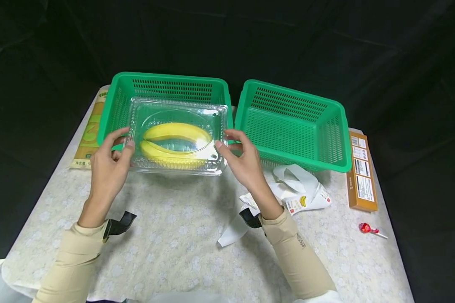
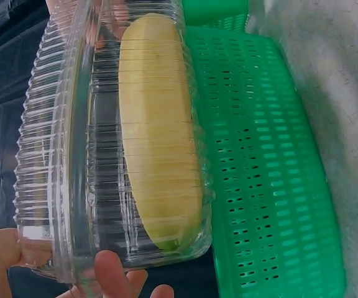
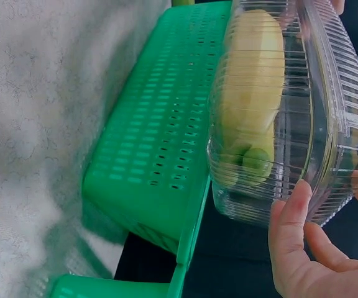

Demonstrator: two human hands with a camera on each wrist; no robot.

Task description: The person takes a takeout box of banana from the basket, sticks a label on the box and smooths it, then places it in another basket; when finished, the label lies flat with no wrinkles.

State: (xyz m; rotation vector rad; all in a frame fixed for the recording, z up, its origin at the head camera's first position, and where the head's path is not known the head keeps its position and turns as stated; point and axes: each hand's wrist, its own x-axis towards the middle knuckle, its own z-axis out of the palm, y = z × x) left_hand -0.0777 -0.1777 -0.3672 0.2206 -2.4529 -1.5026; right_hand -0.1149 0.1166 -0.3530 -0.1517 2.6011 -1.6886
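A clear plastic clamshell box (image 1: 178, 168) with ribbed sides hangs in the air over the front of the left green basket (image 1: 167, 76). Inside it lie two yellow bananas (image 1: 176, 130), and in the right wrist view a greenish banana tip (image 3: 258, 162) shows. My left hand (image 1: 111, 162) grips the box's left end, thumb toward me. At the opposite end my right hand (image 1: 244, 160) holds it between thumb and fingers. The lid looks closed in both wrist views. Part of the basket is hidden behind the box.
Beside it stands a second green basket (image 1: 284, 126). White banana-printed wrapping strips (image 1: 307, 200) lie in front of that basket. An orange-brown box (image 1: 362, 172) and a red lollipop (image 1: 365, 227) are at the right edge. A yellow-green package (image 1: 89, 139) lies at the far left.
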